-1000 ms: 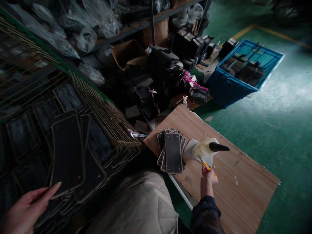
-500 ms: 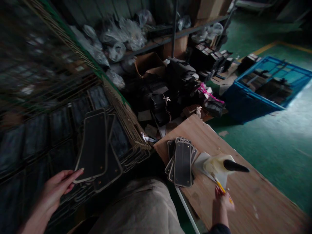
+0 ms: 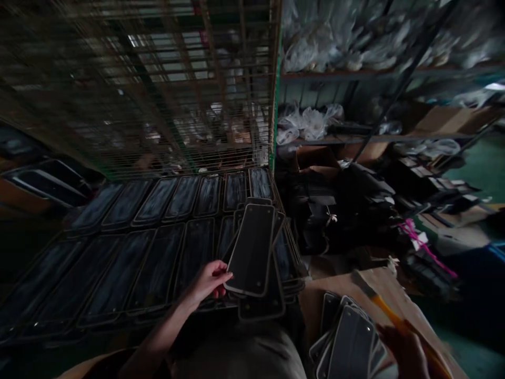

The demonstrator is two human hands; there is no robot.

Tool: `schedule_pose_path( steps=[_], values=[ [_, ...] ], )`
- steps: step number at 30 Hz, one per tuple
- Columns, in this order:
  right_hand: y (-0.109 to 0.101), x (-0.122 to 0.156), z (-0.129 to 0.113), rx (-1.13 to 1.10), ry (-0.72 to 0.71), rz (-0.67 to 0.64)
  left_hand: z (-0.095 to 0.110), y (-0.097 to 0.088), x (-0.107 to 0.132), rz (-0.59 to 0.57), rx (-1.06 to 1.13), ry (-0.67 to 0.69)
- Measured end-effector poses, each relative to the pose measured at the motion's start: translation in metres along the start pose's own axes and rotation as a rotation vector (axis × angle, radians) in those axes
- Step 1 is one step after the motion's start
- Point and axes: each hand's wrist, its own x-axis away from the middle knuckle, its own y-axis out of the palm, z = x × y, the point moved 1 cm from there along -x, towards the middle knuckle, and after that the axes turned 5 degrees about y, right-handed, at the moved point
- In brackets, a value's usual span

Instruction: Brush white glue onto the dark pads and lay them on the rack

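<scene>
My left hand (image 3: 209,284) pinches the lower left corner of a dark rectangular panel (image 3: 252,250) with rounded corners, pale edging and small studs. That panel lies over other similar panels at the right end of a wire rack (image 3: 292,247). My right hand (image 3: 406,347), blurred, is closed around a yellow-handled brush (image 3: 389,311), its bristle end pointing up and left. Just left of this hand, a fanned stack of dark panels (image 3: 349,342) rests on a wooden board (image 3: 327,287). The glue pot seen earlier is out of sight.
Rows of dark panels with streaky, shiny faces (image 3: 199,250) cover the rack to my left. An upright wire grid (image 3: 221,105) stands behind them. Shelves with plastic bags (image 3: 311,123) and bundled black pieces (image 3: 366,189) lie beyond the board.
My view has swung left, bringing the rack to the middle. My left hand keeps its hold on the panel's corner. My right hand, still with the brush, is now beside the panel stack.
</scene>
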Motion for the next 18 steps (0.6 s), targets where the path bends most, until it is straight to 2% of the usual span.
schedule_pose_path(
  steps=[3,6,9,13,18],
  values=[
    [0.080,0.016,-0.062,0.000,-0.150,-0.133,-0.009,-0.008,-0.007,-0.059,0.066,0.006],
    [0.159,0.032,-0.116,0.162,-0.437,-0.357,-0.013,-0.013,-0.012,-0.112,0.105,-0.009],
    [0.216,0.039,-0.151,0.320,-0.720,-0.447,-0.016,-0.018,-0.015,-0.151,0.174,-0.007],
    [0.258,0.028,-0.172,0.486,-0.859,-0.459,-0.023,-0.021,-0.017,-0.193,0.230,0.029],
    [0.288,0.005,-0.180,0.709,-0.988,-0.421,-0.032,-0.019,-0.018,-0.184,0.269,0.059]
  ],
)
